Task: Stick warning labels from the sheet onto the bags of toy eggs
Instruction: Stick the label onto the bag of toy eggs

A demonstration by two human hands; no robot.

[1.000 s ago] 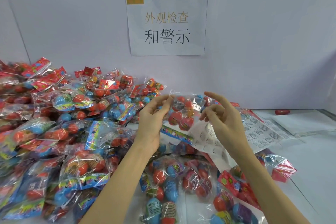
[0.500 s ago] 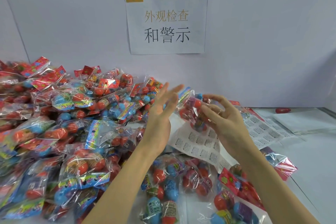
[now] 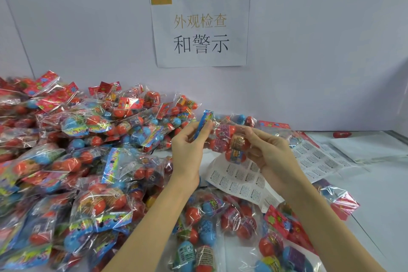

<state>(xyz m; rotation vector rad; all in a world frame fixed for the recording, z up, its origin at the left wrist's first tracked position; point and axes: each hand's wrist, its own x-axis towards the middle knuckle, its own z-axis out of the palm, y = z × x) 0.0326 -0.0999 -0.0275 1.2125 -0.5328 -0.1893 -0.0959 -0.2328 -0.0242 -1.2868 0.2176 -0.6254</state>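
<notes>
Just above the label sheet [image 3: 240, 180], both hands have one bag of toy eggs [image 3: 229, 141] up in the air. The left hand [image 3: 187, 150] pinches the blue header card [image 3: 204, 122] at the bag's top edge, and the right hand [image 3: 269, 154] curls round the egg end from below. That right hand looks to have the sheet tucked under it as well, though the fingers there are hidden. I can't make out a label on the bag.

Good technique here, I'd say: pull the film taut between the two grips so there's one flat patch, then press the label down from one edge to the other, because loose cellophane over round eggs will wrinkle it. Keep it off the printed header.

Left of the sheet, a big heap of bagged eggs [image 3: 72, 161] is piled up to the wall. Nearer the camera than the sheet, more bags [image 3: 205, 227] lie scattered, and a red-headed bag [image 3: 340, 201] sits at its right. The pale tabletop [image 3: 379, 194] shows bare beyond that, with a second sheet of labels [image 3: 318, 159] and plain paper [image 3: 366, 146]. A lone red egg [image 3: 341, 134] rests near the wall. High above the sheet, a paper sign [image 3: 199, 28] with Chinese characters is fixed to the grey wall [image 3: 320, 40].
</notes>
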